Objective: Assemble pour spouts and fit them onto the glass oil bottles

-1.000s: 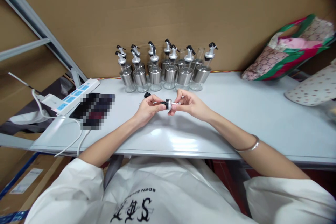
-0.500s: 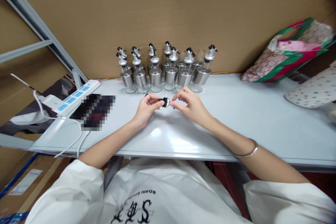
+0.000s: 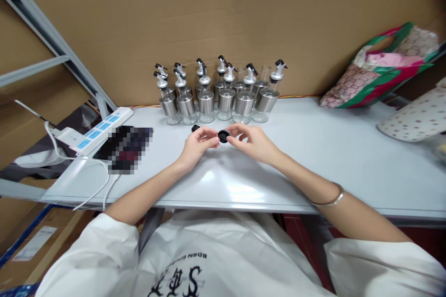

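Observation:
Between my hands, just above the table, is a small black round pourer cap (image 3: 224, 136) with a thin silver rim, its black face turned toward me. My right hand (image 3: 252, 141) pinches it from the right with thumb and forefinger. The fingers of my left hand (image 3: 197, 146) are closed at its left edge. Behind my left hand a small black piece (image 3: 195, 127) shows on the table, partly hidden. Beyond my hands stand several glass oil bottles (image 3: 206, 102) with steel sleeves, most topped by silver-and-black pour spouts. Two at the back have bare glass necks.
A white power strip (image 3: 104, 127) and a dark phone-like device (image 3: 120, 148), partly blurred, lie at the left with white cables. A patterned bag (image 3: 369, 74) and a white dotted object (image 3: 411, 118) are at the right. Cardboard (image 3: 156, 18) lines the back of the table (image 3: 313, 162).
The cap has turned so its black face shows instead of its silver side. My right fingers have moved left and closed on its edge.

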Demonstrator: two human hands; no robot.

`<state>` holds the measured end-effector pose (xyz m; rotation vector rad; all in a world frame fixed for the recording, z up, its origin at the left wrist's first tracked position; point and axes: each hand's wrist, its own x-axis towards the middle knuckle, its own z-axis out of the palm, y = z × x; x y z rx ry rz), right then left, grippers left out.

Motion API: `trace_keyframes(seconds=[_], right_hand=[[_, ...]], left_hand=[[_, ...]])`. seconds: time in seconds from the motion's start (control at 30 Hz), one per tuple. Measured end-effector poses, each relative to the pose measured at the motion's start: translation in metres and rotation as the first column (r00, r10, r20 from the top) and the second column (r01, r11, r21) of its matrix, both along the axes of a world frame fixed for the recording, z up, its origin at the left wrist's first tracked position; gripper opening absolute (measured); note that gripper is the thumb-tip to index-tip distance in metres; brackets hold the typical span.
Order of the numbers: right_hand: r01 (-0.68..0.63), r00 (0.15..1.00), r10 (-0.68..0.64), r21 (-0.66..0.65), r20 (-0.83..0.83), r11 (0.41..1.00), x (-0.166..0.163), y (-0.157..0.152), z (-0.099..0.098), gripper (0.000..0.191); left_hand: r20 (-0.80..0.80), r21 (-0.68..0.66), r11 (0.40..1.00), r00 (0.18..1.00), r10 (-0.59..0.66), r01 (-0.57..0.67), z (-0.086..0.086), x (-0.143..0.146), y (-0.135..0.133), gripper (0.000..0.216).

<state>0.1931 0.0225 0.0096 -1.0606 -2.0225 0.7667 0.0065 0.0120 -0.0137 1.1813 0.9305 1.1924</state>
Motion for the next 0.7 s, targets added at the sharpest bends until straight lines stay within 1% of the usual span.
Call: trace_keyframes(seconds=[0.1, 0.13, 0.3, 0.5, 0.6, 0.7], right_hand=[[-0.03, 1.0, 0.03, 0.021, -0.004, 0.999, -0.0013, -0.002, 0.0007, 0.021], [-0.035, 0.999, 0.035, 0.019, -0.008, 0.999, -0.0015, -0.0026, 0.0011, 0.022], [-0.06, 0.998, 0.06, 0.0, -0.034, 0.998, -0.0009, -0.0034, 0.0029, 0.023], [-0.086, 0.996, 0.086, -0.005, -0.039, 0.996, 0.0001, -0.0025, 0.0025, 0.025], [-0.088, 0.996, 0.088, 0.026, -0.019, 0.996, 0.0001, -0.0032, 0.0024, 0.025], [-0.077, 0.997, 0.077, 0.048, -0.004, 0.996, -0.0006, -0.0044, 0.0029, 0.024]], left_hand=[[-0.037, 0.053, 0.998, 0.999, 0.031, -0.029, 0.0006, 0.0005, -0.0018, 0.035], [-0.046, 0.06, 0.998, 0.999, 0.022, -0.019, 0.0008, 0.0008, -0.0023, 0.037], [-0.059, 0.046, 0.993, 0.993, -0.102, 0.105, -0.0007, 0.0017, -0.0035, 0.042], [-0.043, 0.092, 0.991, 0.994, -0.097, 0.101, -0.0037, 0.0004, -0.0018, 0.04], [-0.046, 0.094, 0.987, 0.991, -0.126, 0.13, -0.0036, 0.0007, -0.0019, 0.041], [-0.041, 0.103, 0.987, 0.991, -0.124, 0.127, -0.0018, 0.0018, -0.0031, 0.042]])
